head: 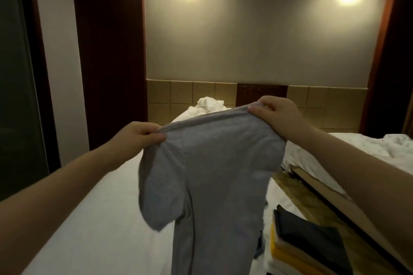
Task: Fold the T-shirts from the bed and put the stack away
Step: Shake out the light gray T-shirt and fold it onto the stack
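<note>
Head view: grey T-shirt [212, 163] hangs in the air over the bed [89, 207], held up by its top edge. Left grip [145, 135] pinches 1 end of that edge and right grip [276, 111] pinches the other, both clenched on cloth. 1 sleeve droops at lower left. Folded stack [312, 250] lies lower right, near the shirt's hem. Fabric looks light, soft, floppy, so prob. best taken at the shoulders w/ 2 grips, pulled taut, then laid flat.
</note>
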